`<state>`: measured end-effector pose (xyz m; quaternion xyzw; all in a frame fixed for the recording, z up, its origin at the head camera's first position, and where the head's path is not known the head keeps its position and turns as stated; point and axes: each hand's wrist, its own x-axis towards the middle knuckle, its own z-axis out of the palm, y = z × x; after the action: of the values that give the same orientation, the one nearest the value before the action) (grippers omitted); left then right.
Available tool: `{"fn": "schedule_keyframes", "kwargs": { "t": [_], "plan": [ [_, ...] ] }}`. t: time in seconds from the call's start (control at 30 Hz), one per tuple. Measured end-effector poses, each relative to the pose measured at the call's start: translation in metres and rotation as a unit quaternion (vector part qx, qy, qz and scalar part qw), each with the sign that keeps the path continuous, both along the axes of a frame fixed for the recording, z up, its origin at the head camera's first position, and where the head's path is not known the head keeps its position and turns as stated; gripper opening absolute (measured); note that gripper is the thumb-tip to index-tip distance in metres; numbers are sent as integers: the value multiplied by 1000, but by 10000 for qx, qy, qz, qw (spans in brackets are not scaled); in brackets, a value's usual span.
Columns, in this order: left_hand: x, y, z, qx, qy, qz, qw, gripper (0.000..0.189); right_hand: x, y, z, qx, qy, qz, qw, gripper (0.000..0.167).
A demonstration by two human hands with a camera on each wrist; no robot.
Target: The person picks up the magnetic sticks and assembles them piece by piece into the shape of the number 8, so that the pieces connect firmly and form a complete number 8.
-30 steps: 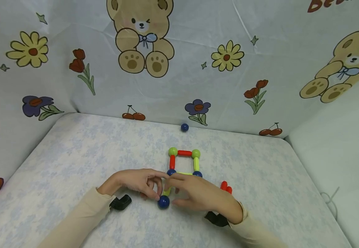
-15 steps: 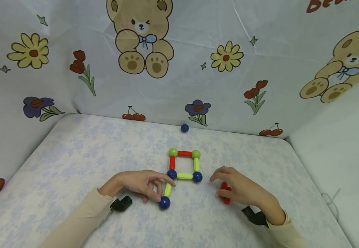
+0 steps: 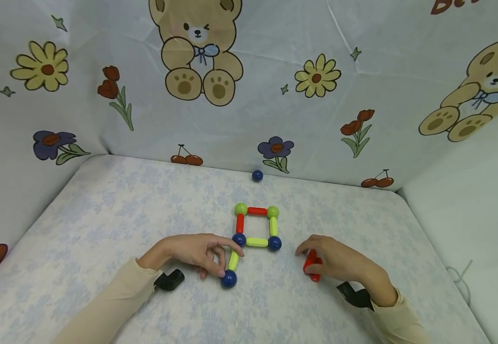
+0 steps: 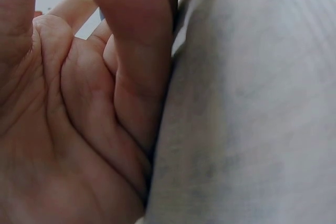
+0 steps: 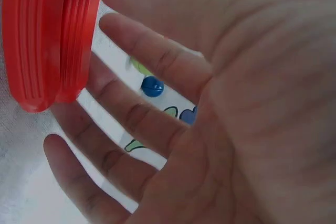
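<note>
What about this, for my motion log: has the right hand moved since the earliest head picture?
Yes, rightward: judged against the square's near-right blue ball in the head view, the right hand now lies wholly to its right, at the red rods.

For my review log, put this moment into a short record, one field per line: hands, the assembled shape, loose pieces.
Left hand: thumb touching blue end ball
Right hand: at loose red rods; firm grip unclear
Shape: square of two red sides, two yellow-green sides
Corners: green balls far, blue balls near
Extension: yellow-green rod, square to end ball
Loose ball: blue, far edge of table
</note>
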<state>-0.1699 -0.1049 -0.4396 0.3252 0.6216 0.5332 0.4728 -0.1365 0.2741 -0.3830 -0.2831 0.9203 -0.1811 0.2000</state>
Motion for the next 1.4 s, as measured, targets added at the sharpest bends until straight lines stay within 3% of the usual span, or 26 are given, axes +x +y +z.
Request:
{"fn": "schedule_keyframes", "kwargs": {
  "t": [0.23, 0.8, 1.0, 1.4],
  "plan": [
    [0, 1, 0, -17, -88, 33, 10000, 60, 0, 2, -2, 114, 88, -361, 9992, 33],
    [1, 1, 0, -58, -103, 96, 9999, 60, 2, -22, -20, -244, 427, -19, 9988, 13],
    [1, 1, 1, -65, -61, 78, 9999, 60, 10, -41, -18, -235, 473, 237, 9983, 12],
    [2, 2, 0, -9, -130, 95, 9999, 59, 30, -84, -18, -356, 613, 1125, 9911, 17]
  ]
}}
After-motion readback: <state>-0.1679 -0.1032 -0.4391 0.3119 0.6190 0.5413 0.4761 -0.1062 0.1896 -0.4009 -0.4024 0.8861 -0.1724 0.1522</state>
